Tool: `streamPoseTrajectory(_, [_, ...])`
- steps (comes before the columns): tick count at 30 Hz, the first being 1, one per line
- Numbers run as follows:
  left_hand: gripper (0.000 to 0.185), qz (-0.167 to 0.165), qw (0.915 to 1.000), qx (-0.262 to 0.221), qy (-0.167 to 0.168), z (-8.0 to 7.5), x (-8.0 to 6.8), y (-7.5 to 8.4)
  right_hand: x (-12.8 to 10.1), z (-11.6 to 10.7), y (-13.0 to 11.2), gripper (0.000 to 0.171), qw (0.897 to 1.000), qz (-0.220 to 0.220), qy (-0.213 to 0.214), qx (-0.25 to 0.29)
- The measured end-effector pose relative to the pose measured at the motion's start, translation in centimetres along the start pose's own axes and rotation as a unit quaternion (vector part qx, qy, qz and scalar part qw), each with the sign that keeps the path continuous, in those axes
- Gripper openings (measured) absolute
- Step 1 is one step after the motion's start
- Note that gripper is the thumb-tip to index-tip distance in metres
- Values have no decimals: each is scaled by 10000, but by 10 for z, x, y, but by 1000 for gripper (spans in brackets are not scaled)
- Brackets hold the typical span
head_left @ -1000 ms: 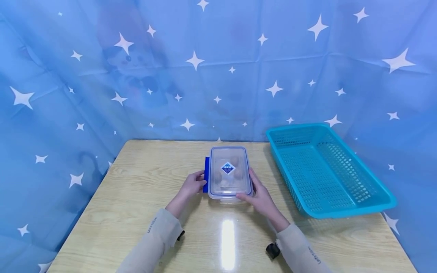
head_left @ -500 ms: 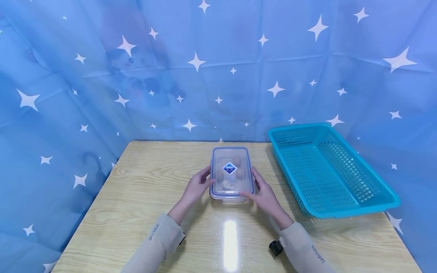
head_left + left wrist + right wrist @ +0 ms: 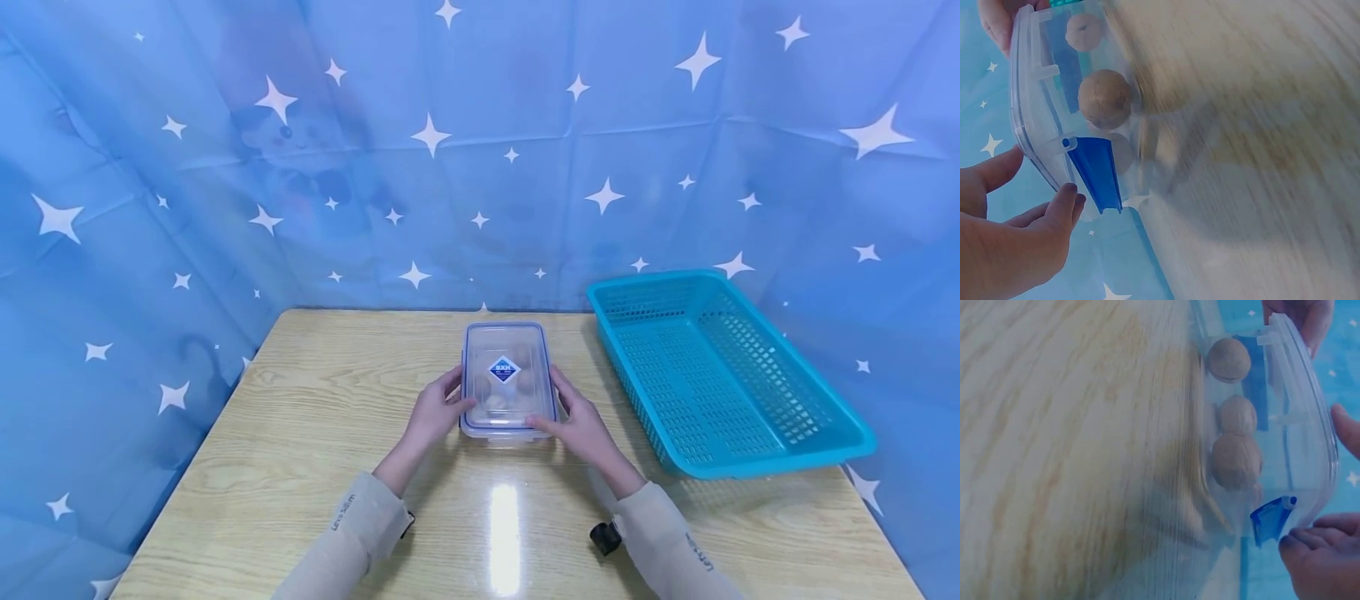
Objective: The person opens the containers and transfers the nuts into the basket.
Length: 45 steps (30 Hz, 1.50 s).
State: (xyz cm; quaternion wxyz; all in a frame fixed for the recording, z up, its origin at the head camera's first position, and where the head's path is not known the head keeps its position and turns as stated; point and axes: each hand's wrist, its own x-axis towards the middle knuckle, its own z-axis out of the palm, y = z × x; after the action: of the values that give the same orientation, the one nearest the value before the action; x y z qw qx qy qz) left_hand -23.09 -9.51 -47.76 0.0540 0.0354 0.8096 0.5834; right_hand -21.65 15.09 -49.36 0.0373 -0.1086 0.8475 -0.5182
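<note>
Both hands flank the clear rectangular plastic box with a blue-edged lid (image 3: 508,379) at mid-table: the left hand (image 3: 435,411) presses its side with fingers nearly straight, the right hand (image 3: 579,421) likewise. A second ago the left blue clip stuck outward; now it lies folded down. Round brown nuts (image 3: 1236,459) sit inside. A turquoise perforated plastic basket (image 3: 720,375) stands right.

Left clasp folded in, left hand moved closer

Blue side clasp (image 3: 1094,172), sticking out flat from the left edge of the clear box (image 3: 508,379) one second ago, now folded down against the box wall and no longer seen from the head view. Left hand (image 3: 435,412) shifted from beside the clasp to right against the box side, thumb now on the lid edge. Right hand (image 3: 581,425) slid very slightly forward along the right side.
</note>
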Motion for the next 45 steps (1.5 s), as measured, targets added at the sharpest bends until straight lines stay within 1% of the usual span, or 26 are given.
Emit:
streamPoseTrajectory(3, [63, -15, 9999, 145, 14, 1, -1, 2, -1, -1, -2, 98, 10000, -10, 8, -24])
streamPoseTrajectory(7, [64, -9, 9995, 321, 40, 1, -2, 5, -2, -4, -6, 97, 9998, -157, 99, -9])
streamPoseTrajectory(12, [65, 222, 9991, 314, 173, -1, -5, 15, -1, -7, -11, 91, 9988, -406, 257, -20])
streamPoseTrajectory(15, [66, 446, 9976, 461, 272, -2, -7, 20, 0, -10, -14, 84, 9983, -489, 322, -8])
streamPoseTrajectory(18, [66, 734, 9943, 659, 401, -3, -8, 25, -1, -14, -19, 78, 9975, -567, 404, 70])
streamPoseTrajectory(22, [67, 1122, 9876, 876, 666, -3, -8, 30, -2, -19, -27, 71, 9963, -601, 516, 320])
streamPoseTrajectory(25, [68, 1316, 9834, 937, 821, -3, -8, 34, -1, -22, -32, 68, 9949, -638, 603, 497])
streamPoseTrajectory(28, [68, 1447, 9814, 890, 890, -5, -8, 39, -1, -24, -38, 66, 9928, -694, 730, 648])
streamPoseTrajectory(31, [69, 1504, 9801, 833, 991, -8, -9, 45, 0, -26, -44, 64, 9906, -739, 841, 787])
streamPoseTrajectory(36, [70, 1735, 9717, 926, 1309, -12, -11, 54, 3, -29, -52, 62, 9864, -826, 1003, 1005])
streamPoseTrajectory(39, [70, 1863, 9668, 949, 1471, -13, -10, 56, 4, -29, -59, 62, 9828, -948, 1119, 1118])
streamPoseTrajectory(42, [71, 1922, 9658, 821, 1536, -14, -10, 56, 5, -30, -66, 60, 9806, -1034, 1227, 1122])
streamPoseTrajectory(45, [71, 1918, 9672, 580, 1560, -14, -9, 54, 5, -30, -71, 58, 9804, -994, 1270, 1129])
